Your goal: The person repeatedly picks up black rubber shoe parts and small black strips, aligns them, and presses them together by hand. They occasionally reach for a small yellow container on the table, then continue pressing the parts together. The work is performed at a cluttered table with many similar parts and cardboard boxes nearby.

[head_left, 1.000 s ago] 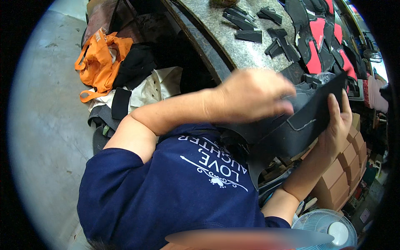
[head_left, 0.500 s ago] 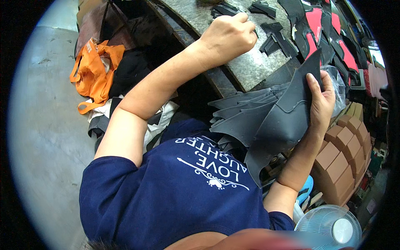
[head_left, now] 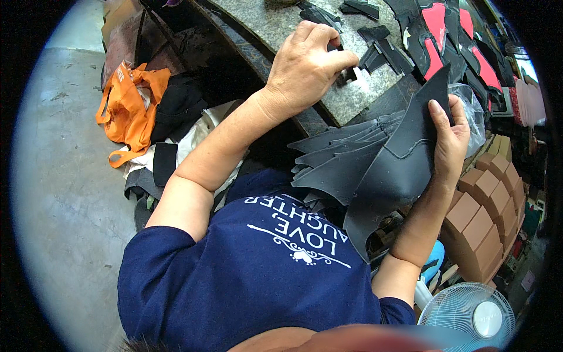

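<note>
My left hand [head_left: 309, 66] is above the grey stone-like slab, its fingers closed in a pinch on a small black piece [head_left: 350, 75] that is mostly hidden. Curved black sheet pieces [head_left: 387, 170], leather-like and cut to pointed shapes, fan out in front of my body. My right hand [head_left: 451, 132] grips the top one at its right edge, the thumb on its face and the fingers behind. A stitched-looking curved line runs across this top piece. Small black strips [head_left: 384, 53] lie in loose heaps on the slab [head_left: 352, 102], just beyond my left hand.
Black parts with pink-red panels [head_left: 434, 23] are piled at the far right. A clear plastic bag [head_left: 469, 114] lies behind my right hand. Brown blocks [head_left: 475, 229] are stacked at right, above a fan [head_left: 469, 317]. An orange bag [head_left: 138, 100] lies among cloths at left.
My left hand has come down and left, nearer to me, and its fingers have turned so the pinch now shows. My right hand keeps its hold on the black sheet piece.
</note>
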Motion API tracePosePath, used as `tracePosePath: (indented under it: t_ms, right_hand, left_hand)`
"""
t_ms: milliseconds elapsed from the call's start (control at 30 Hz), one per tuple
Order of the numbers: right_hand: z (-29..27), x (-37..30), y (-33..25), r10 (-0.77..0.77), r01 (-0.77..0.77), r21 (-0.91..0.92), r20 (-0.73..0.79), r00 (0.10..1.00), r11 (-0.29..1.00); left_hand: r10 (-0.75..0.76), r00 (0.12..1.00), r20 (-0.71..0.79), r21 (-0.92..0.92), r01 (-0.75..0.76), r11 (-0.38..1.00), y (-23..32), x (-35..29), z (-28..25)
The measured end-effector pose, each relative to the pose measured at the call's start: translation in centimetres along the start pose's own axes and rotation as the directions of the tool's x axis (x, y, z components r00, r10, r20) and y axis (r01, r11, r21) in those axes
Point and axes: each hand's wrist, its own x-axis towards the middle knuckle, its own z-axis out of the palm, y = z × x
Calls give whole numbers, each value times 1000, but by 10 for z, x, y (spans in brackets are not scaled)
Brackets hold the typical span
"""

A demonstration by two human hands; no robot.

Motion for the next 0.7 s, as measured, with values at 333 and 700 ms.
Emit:
tracePosePath:
  t_ms: [333, 700]
  right_hand:
    - [1, -9, -18, -36, 38, 41, -40, 999, 998]
    - [7, -38, -37, 65, -66, -76, -25, 998, 995]
  left_hand:
    - [-260, 744, 615, -769, 639, 10, 24, 14, -21]
    - [-179, 789, 588, -809, 579, -103, 53, 33, 15]
